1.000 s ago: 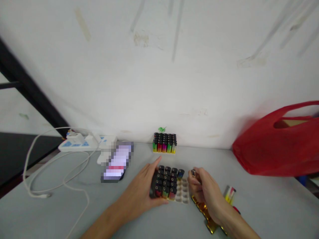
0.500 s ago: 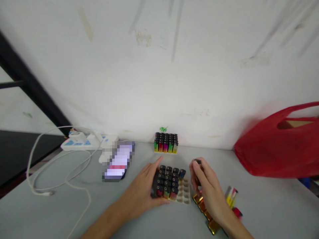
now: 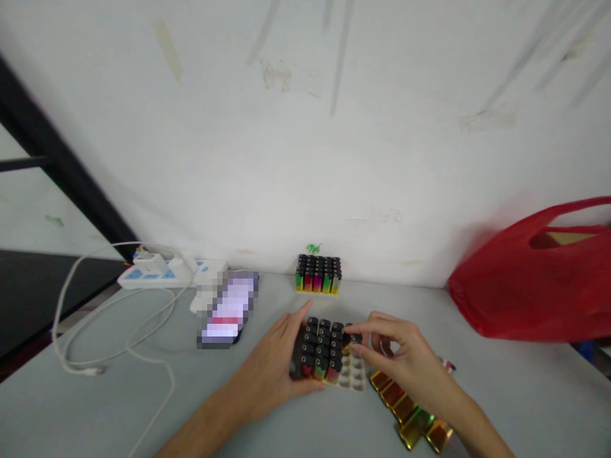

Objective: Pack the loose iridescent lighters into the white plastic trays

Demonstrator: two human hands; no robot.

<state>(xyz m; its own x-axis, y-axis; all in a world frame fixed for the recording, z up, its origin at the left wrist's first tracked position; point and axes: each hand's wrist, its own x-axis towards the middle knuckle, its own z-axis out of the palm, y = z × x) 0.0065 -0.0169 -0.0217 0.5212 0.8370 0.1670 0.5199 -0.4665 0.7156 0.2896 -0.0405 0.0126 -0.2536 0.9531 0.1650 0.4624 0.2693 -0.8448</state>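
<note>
Lighters [image 3: 321, 350] stand in a white tray [image 3: 352, 376] at the near middle of the table [image 3: 95, 407], filling its left columns; the right column shows bare slots. Nearest, gold lighters [image 3: 410, 413] lie in a row at the right. The left hand [image 3: 277, 369] cups the tray's left side, fingers curled against the lighters, thumb up along the far edge. The right hand [image 3: 405, 359], which half a second ago held a lighter upright beside the tray, has now swung left over it, thumb and forefinger pinching that lighter down at the far right column. So one more slot is being filled. Farther off lie a phone [image 3: 226, 312], a cable [image 3: 119, 343], a power strip [image 3: 162, 273], a second lighter pack [image 3: 318, 275] by the wall, and a red bag [image 3: 534, 280] at the right.
</note>
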